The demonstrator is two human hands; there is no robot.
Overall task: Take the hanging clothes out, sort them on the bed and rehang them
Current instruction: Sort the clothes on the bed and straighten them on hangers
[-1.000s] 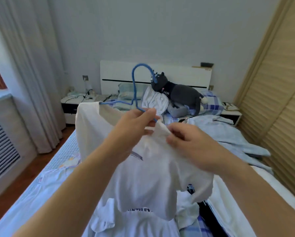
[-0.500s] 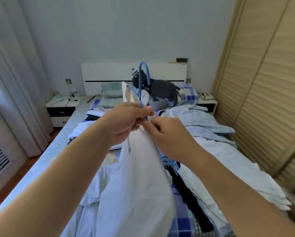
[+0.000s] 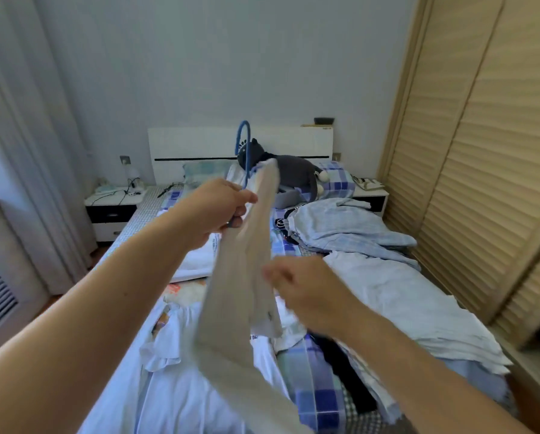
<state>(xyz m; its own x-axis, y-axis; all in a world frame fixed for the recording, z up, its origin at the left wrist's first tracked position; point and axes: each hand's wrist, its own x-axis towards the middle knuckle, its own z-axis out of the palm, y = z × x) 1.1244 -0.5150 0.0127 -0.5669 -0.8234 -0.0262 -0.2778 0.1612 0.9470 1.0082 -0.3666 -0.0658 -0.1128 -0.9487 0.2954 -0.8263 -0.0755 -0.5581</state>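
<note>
My left hand (image 3: 220,208) grips a blue hanger (image 3: 243,145) at its neck, hook pointing up. A white T-shirt (image 3: 243,277) hangs on it, seen edge-on and swinging over the bed (image 3: 312,393). My right hand (image 3: 306,292) is lower, beside the shirt's right edge, fingers loosely curled and blurred; whether it touches the cloth is unclear. Beneath lie sorted clothes: white garments (image 3: 181,386) at the left, a pale blue pile (image 3: 406,305) and a light checked shirt (image 3: 340,227) at the right.
A grey plush cat (image 3: 293,173) lies by the pillows under the white headboard (image 3: 200,145). Nightstands (image 3: 112,211) flank the bed. Louvred wardrobe doors (image 3: 481,183) fill the right side. Curtains (image 3: 21,151) and a radiator hang at the left.
The shirt has turned from facing me to edge-on. My right hand has left the collar and dropped lower beside the shirt. My left hand has lifted the hanger farther out.
</note>
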